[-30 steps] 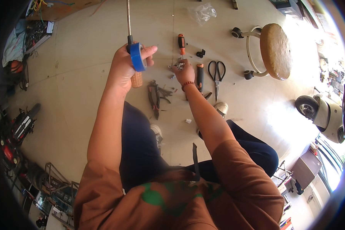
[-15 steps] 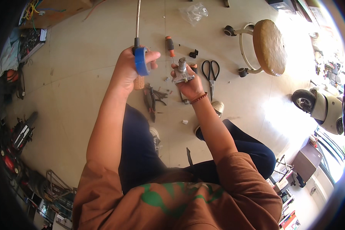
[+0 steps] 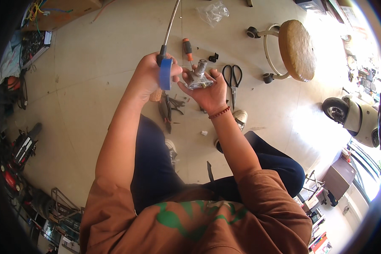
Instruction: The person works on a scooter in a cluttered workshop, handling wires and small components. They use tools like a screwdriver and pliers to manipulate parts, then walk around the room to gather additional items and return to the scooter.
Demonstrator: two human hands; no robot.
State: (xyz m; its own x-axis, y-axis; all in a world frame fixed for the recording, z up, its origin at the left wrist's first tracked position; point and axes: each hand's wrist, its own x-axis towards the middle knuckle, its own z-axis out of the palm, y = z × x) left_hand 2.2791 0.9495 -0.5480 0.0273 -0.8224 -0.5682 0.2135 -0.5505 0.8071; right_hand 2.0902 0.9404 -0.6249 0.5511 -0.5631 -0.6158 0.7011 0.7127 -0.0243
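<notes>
My left hand (image 3: 146, 78) is closed round a thin metal rod (image 3: 170, 29) with a black collar and a cork handle (image 3: 155, 95), the rod slanting up and away. A roll of blue tape (image 3: 165, 74) hangs at the fingers of the same hand. In my right hand (image 3: 214, 96) lies a silver metal fitting with a flat base and round neck (image 3: 200, 76), thumb and fingers curled about it. The two hands are side by side, their fingertips nearly meeting at the fitting. Which fingers pass through the tape roll is partly hidden.
On the floor lie an orange-and-grey screwdriver (image 3: 187, 48), black scissors (image 3: 233, 78), pliers (image 3: 165, 112), a small black part (image 3: 214, 57) and a clear plastic bag (image 3: 213, 15). A wheeled stool (image 3: 298, 51) stands at the right, a scooter (image 3: 360, 120) beyond it.
My left hand has moved right, and the rod has tilted to the right with it. The fitting leans more to the right, and the right hand's fingers have spread around it.
</notes>
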